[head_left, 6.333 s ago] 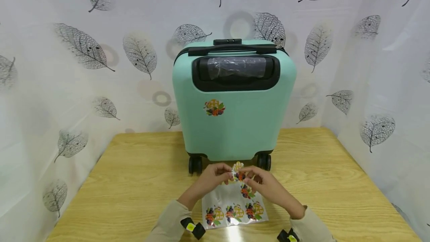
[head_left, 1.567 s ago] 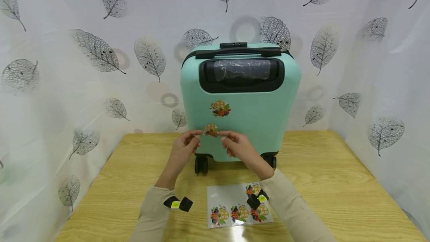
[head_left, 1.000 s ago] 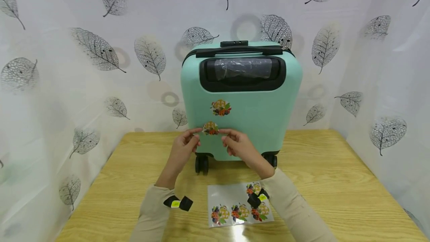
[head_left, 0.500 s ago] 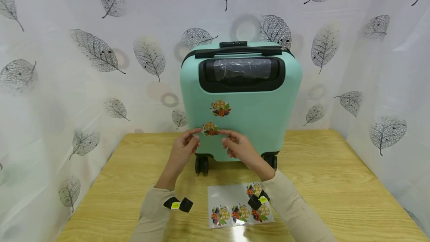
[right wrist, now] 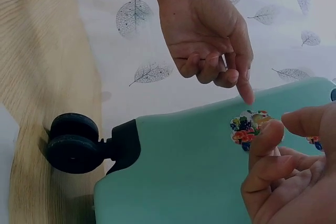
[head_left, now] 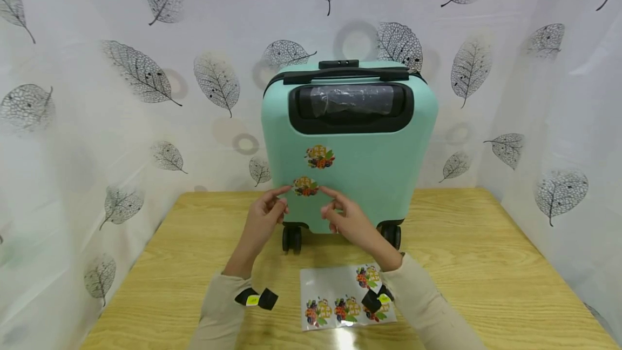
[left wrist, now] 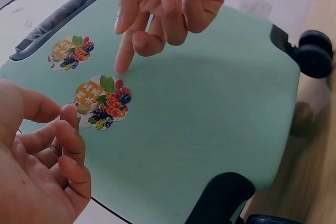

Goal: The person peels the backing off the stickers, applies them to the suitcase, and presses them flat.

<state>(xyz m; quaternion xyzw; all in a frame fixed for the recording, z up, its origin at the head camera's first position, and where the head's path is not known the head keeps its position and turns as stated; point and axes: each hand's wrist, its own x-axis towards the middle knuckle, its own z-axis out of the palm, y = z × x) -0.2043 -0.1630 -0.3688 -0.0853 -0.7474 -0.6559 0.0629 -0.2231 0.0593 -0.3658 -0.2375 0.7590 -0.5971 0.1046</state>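
"Where is the lower fruit sticker (head_left: 305, 186)?"

"On the face of the mint-green hard-shell suitcase (head_left: 364, 172), left of its middle, just below the upper fruit sticker (head_left: 319, 156). The two are apart, and both show berries, green leaves and pale lettering on orange."

"What is the left hand (head_left: 264, 214) doing?"

"Its index finger points straight at the lower sticker's left edge. The remaining fingers curl loosely toward the palm, with a narrow space between index finger and thumb."

"And the right hand (head_left: 353, 224)?"

"Much the same from the other side: index finger straight, its tip at the right edge, other fingers bent in, thumb a little below. I can't tell whether either fingertip actually presses on the sticker or stops just beside it."

"How does the suitcase stand?"

"Upright on black wheels (head_left: 291, 238), on a wood-grain table (head_left: 204, 247). Above the stickers is a black handle recess (head_left: 351, 126) with clear plastic film (head_left: 352, 100) inside."

"Anything nearer the person?"

"A sticker sheet (head_left: 323, 282), lying on the table between the forearms. Three stickers line its near edge and one sits at its far right corner; a black device (head_left: 372, 301) at the right sleeve (head_left: 423, 301) partly covers the near right one."

"And behind?"

"A white leaf-print backdrop (head_left: 214, 139)."
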